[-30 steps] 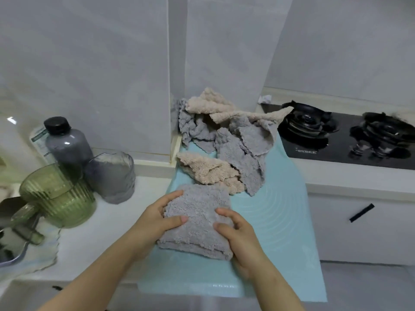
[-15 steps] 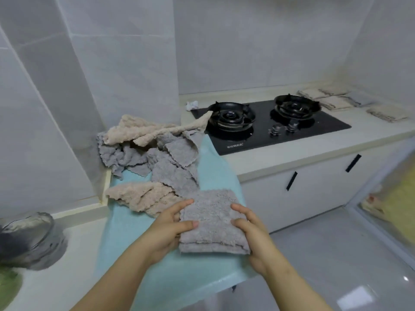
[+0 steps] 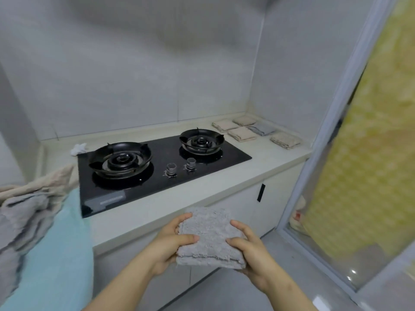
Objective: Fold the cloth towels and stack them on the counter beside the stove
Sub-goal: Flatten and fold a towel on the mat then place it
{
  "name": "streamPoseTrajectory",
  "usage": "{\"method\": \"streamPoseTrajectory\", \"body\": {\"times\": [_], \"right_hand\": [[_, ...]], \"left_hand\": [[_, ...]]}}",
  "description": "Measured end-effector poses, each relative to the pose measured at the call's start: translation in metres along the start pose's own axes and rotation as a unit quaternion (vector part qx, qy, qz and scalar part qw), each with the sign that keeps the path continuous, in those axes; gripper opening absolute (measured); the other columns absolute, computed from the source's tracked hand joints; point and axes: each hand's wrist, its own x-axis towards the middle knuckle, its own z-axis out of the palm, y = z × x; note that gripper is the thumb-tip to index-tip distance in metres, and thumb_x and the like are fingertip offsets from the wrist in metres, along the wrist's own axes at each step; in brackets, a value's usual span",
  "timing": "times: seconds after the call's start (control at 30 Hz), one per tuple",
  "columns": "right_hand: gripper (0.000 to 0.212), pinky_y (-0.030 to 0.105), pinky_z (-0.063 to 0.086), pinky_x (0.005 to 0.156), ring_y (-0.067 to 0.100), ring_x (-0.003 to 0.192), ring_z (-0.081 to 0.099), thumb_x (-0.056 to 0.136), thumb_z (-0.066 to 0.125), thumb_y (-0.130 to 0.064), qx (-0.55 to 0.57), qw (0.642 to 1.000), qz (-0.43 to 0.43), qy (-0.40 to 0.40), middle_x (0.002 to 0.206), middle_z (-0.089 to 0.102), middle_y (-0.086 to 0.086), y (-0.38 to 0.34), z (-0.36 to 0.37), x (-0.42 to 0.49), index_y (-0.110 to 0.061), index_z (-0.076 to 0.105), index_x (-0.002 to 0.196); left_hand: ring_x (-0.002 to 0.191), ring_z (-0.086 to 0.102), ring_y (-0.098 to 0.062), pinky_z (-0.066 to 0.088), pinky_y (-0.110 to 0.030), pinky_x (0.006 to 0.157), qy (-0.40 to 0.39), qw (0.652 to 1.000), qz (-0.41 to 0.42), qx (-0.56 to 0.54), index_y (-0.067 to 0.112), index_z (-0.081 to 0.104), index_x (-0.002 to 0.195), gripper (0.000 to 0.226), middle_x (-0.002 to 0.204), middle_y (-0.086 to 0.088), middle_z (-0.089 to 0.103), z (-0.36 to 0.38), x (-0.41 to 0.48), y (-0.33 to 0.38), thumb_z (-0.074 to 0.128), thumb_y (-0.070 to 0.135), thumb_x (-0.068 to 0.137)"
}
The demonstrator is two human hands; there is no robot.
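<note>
Grey towel (image 3: 210,236): folded, aloft at near counter (image 3: 224,187) edge, before the stove (image 3: 157,167).
Left hand (image 3: 170,245): thumb atop, fingers curled round left edge, clamping so folds hold.
Right hand (image 3: 253,254): same clamp, right edge.
Folded towels (image 3: 242,133): far right beside stove; likely destination.
Unfolded pile (image 3: 29,198): near left, waiting.

Head-worn view, angled down, near stove (image 3: 157,167)

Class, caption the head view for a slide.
A folded grey towel held by the left hand and right hand before the counter; five folded towels lie beside the stove.
</note>
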Motion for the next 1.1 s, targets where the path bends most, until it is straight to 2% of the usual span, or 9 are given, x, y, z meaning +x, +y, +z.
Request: {"method": "streamPoseTrajectory", "body": {"times": [0.13,0.3,0.4,0.5,0.6,0.73,0.83,0.93,1.1], "right_hand": [[0.039,0.023,0.049,0.053,0.014,0.069,0.064,0.089,0.052,0.001,-0.018,0.999,-0.006,0.026,0.096,0.066,0.004,-0.033,-0.065,0.043,-0.025,0.053,0.119],[0.038,0.025,0.048,0.059,0.018,0.072,0.063,0.089,0.054,-0.001,-0.025,0.998,-0.008,0.055,0.099,0.066,0.008,-0.067,-0.120,0.106,-0.026,0.054,0.117],[0.039,0.029,0.046,0.067,0.022,0.079,0.061,0.088,0.055,-0.005,-0.044,0.996,-0.022,0.080,0.109,0.064,0.012,-0.090,-0.151,0.154,-0.030,0.054,0.118],[0.039,0.027,0.048,0.061,0.020,0.082,0.064,0.088,0.054,-0.002,-0.044,0.994,-0.039,0.094,0.108,0.064,0.010,-0.118,-0.180,0.208,-0.029,0.053,0.117],[0.041,0.027,0.048,0.063,0.023,0.090,0.064,0.088,0.055,-0.003,-0.056,0.992,-0.040,0.102,0.112,0.063,0.011,-0.151,-0.206,0.264,-0.028,0.052,0.120],[0.039,0.038,0.054,0.080,0.029,0.099,0.063,0.087,0.057,-0.006,-0.084,0.990,-0.050,0.101,0.115,0.060,0.013,-0.193,-0.240,0.334,-0.032,0.053,0.116],[0.039,0.042,0.054,0.086,0.031,0.098,0.064,0.088,0.055,-0.007,-0.099,0.990,-0.046,0.092,0.111,0.060,0.015,-0.210,-0.261,0.380,-0.029,0.051,0.120],[0.039,0.045,0.054,0.087,0.033,0.099,0.062,0.089,0.054,-0.005,-0.118,0.989,-0.034,0.078,0.112,0.058,0.015,-0.222,-0.279,0.425,-0.026,0.050,0.122],[0.040,0.027,0.052,0.065,0.025,0.083,0.061,0.090,0.053,-0.001,-0.160,0.986,-0.022,0.041,0.104,0.059,0.008,-0.244,-0.313,0.503,-0.023,0.049,0.122]], "left_hand": [[0.080,0.067,-0.016,0.053,-0.025,0.055,0.020,1.000,-0.005,-0.001,0.030,0.054,0.116,0.044,0.105,0.001,0.067,0.064,0.057,0.008,0.061,0.000,0.084],[0.090,0.064,-0.023,0.051,-0.031,0.069,0.048,0.999,-0.018,0.012,0.028,0.057,0.116,0.035,0.111,-0.006,0.066,0.115,0.141,0.025,0.052,0.004,0.090],[0.090,0.063,-0.021,0.049,-0.028,0.068,0.039,0.999,-0.009,0.025,0.030,0.059,0.112,0.033,0.109,-0.003,0.067,0.141,0.199,0.040,0.051,0.007,0.091],[0.087,0.063,-0.019,0.050,-0.028,0.070,0.023,0.999,0.001,0.029,0.030,0.060,0.110,0.030,0.106,-0.003,0.067,0.164,0.264,0.057,0.050,0.008,0.091],[0.089,0.064,-0.019,0.051,-0.028,0.068,0.010,0.999,0.008,0.040,0.025,0.058,0.114,0.031,0.108,-0.003,0.065,0.184,0.329,0.079,0.050,0.006,0.090],[0.080,0.061,-0.014,0.048,-0.022,0.057,0.012,0.997,0.019,0.080,0.024,0.055,0.115,0.031,0.104,0.000,0.060,0.211,0.407,0.111,0.046,0.004,0.092],[0.074,0.058,-0.016,0.047,-0.024,0.060,0.016,0.993,0.018,0.116,0.023,0.054,0.116,0.032,0.096,-0.004,0.060,0.223,0.454,0.122,0.045,0.003,0.092],[0.067,0.056,-0.015,0.044,-0.017,0.051,0.028,0.991,0.019,0.133,0.022,0.055,0.113,0.032,0.085,-0.006,0.059,0.233,0.492,0.124,0.044,-0.001,0.093],[0.044,0.048,-0.006,0.039,-0.015,0.049,0.078,0.988,0.005,0.134,0.020,0.065,0.110,0.043,0.051,0.006,0.053,0.251,0.552,0.119,0.036,-0.007,0.092]]}}
